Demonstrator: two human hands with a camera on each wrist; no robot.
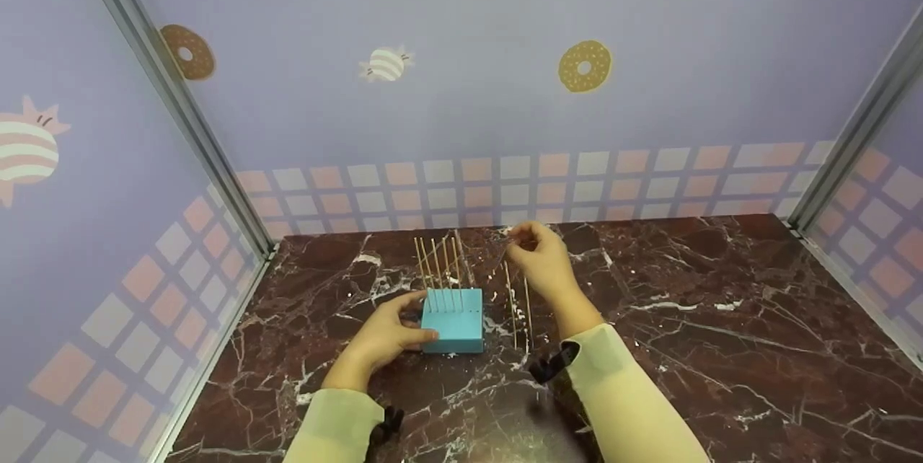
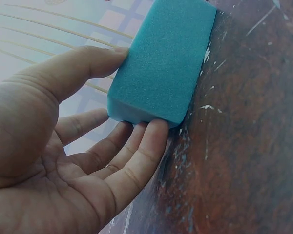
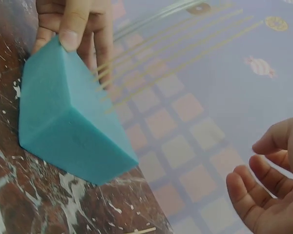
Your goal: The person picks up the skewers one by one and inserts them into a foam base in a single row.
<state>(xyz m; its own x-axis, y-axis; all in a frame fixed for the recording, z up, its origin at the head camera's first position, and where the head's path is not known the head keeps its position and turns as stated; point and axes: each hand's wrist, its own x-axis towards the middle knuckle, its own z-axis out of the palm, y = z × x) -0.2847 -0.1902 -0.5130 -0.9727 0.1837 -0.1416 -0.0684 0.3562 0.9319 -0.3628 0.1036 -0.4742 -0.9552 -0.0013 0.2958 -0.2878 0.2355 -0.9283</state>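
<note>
A light-blue foam block [image 1: 461, 326] sits on the marbled tabletop in the head view, with several thin wooden sticks [image 1: 438, 268] standing upright in a row in its top. Small holes show in the top beside the row. My left hand [image 1: 389, 333] holds the block from its left side, thumb near the front corner and fingertips against the side, as the left wrist view shows. Off to the right, my right hand [image 1: 544, 261] hovers over the table, fingers loosely bent. In the right wrist view, nothing shows between its thumb and fingers [image 3: 268, 175].
Two loose wooden sticks [image 1: 528, 311] lie on the table between the block and my right forearm. Behind the tabletop [image 1: 685, 347] rises a purple patterned wall [image 1: 490, 102]. Side panels with metal corner posts [image 1: 216, 153] border the left and right.
</note>
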